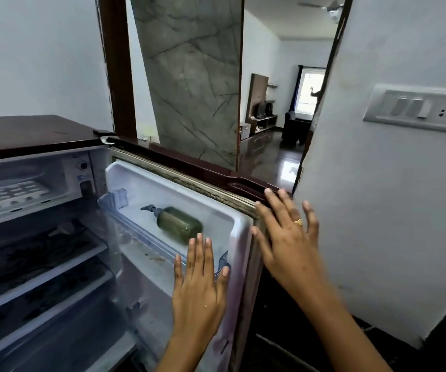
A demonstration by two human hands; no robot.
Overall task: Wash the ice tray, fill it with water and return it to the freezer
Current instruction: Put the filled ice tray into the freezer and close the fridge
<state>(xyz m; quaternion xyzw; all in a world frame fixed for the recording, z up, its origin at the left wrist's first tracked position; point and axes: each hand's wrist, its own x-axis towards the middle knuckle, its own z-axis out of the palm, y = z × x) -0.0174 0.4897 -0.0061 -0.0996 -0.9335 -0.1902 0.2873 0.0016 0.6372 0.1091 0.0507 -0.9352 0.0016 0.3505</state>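
Observation:
A white ice tray [7, 196] lies in the freezer compartment at the top left of the open fridge. The fridge door [189, 181] stands swung wide to the right. My left hand [200, 285] is flat with straight fingers against the door's inner liner near its outer edge. My right hand [286, 237], with a gold ring, has its fingers spread over the door's outer corner and holds nothing.
A green pump bottle [179, 222] lies on its side in the door's upper shelf. Several fridge shelves [45, 264] run below the freezer. A white wall with a switch panel [417, 108] stands close on the right. Behind the door a doorway opens onto a dark glossy floor [267, 154].

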